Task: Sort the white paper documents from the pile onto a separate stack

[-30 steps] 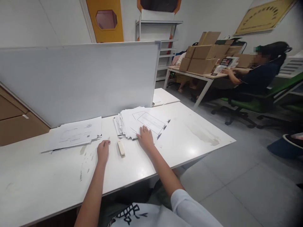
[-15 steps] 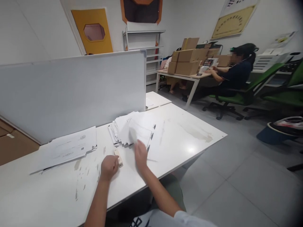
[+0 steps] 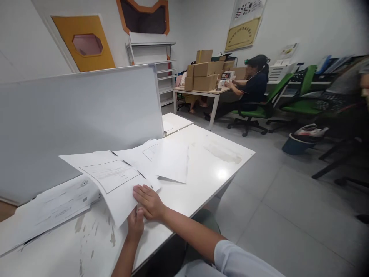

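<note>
A curved printed sheet of paper (image 3: 111, 175) with a framed block of text is raised off the table at its left side. My right hand (image 3: 150, 203) grips its near edge, fingers stretched together over the top face. Just below, my left hand (image 3: 136, 225) is closed at the same edge with its thumb up; its other fingers are mostly hidden. Behind the sheet lie more loose papers (image 3: 148, 152), and a blank-looking sheet (image 3: 171, 161) rests to their right. The small cream-coloured object from before is out of sight.
A stack of printed papers (image 3: 62, 209) lies left on the white table (image 3: 201, 173). A whiteboard-like partition (image 3: 86, 111) stands along the back. Beyond are cardboard boxes (image 3: 201, 77) on another table, a seated person (image 3: 255, 82), green chairs (image 3: 259, 112) and a bin (image 3: 296, 144).
The printed sheet has come left, toward my left hand, and both hands now meet at its edge. The cream object has gone from view. My head has turned right.
</note>
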Demonstrator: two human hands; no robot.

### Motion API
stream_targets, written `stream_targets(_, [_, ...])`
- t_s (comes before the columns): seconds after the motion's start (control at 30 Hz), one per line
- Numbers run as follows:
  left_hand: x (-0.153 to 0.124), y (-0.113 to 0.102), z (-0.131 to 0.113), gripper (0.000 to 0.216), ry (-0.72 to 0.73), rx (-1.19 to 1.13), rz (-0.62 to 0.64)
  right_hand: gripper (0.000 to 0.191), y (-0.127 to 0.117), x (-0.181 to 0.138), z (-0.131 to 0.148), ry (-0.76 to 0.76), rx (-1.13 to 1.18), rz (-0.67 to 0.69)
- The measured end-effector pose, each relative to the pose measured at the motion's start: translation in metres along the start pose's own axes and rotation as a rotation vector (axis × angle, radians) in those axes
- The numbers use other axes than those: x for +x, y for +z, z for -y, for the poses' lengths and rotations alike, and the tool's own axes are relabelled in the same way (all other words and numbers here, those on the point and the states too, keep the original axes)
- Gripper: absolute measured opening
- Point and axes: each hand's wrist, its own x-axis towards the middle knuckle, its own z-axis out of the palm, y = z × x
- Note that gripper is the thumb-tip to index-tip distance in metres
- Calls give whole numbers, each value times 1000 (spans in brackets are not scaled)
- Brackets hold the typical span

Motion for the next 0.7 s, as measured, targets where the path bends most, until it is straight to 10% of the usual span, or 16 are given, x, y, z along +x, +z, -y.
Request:
stream_targets(0.27, [37, -10, -31, 58, -314, -42, -669, 49, 4, 6, -4, -55, -19, 185])
stream_targets(0.53, [30, -104, -56, 41, -424, -424, -457, 68, 0, -3, -26, 538, 217, -218])
stream_targets(0.7, [8, -170, -63, 35, -554, -300, -502, 75, 8, 4, -35, 802, 443, -71])
